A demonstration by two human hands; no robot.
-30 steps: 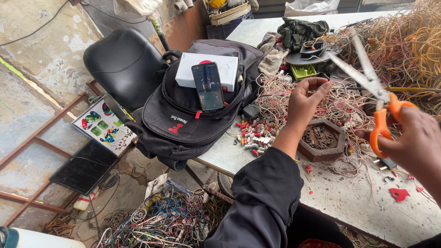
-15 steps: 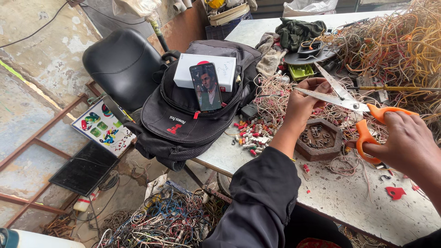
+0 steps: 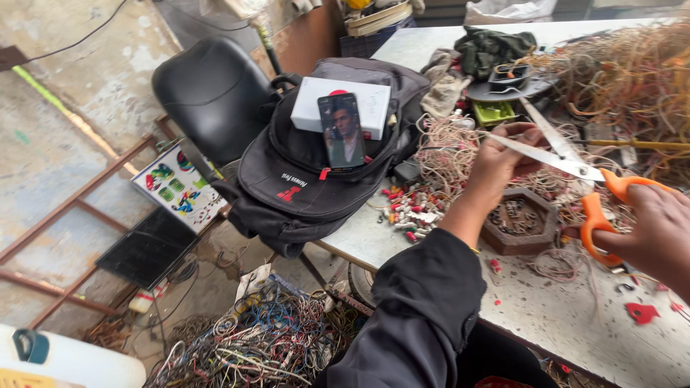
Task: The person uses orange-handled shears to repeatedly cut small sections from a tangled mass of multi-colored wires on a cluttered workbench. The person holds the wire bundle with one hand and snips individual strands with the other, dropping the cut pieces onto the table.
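Note:
My right hand (image 3: 650, 233) grips the orange handles of a pair of scissors (image 3: 575, 169), blades spread apart and pointing left. My left hand (image 3: 503, 158) is closed on thin wires right at the open blades, above a tangle of pale wires (image 3: 449, 147). Just below the hands sits a hexagonal wooden tray (image 3: 521, 223) with small metal bits in it. A heap of small red and white connectors (image 3: 413, 212) lies left of the tray on the white table (image 3: 575, 323).
A black backpack (image 3: 309, 179) rests on the table's left end, carrying a white box (image 3: 359, 104) and a lit phone (image 3: 341, 129). Behind it stands a black chair (image 3: 212, 93). A large wire pile (image 3: 632, 79) fills the far right; more wires (image 3: 251, 345) lie on the floor.
The scissors have swung down from a raised, tilted pose to lie nearly level, blades now at my left hand. My right hand has dropped lower and nearer.

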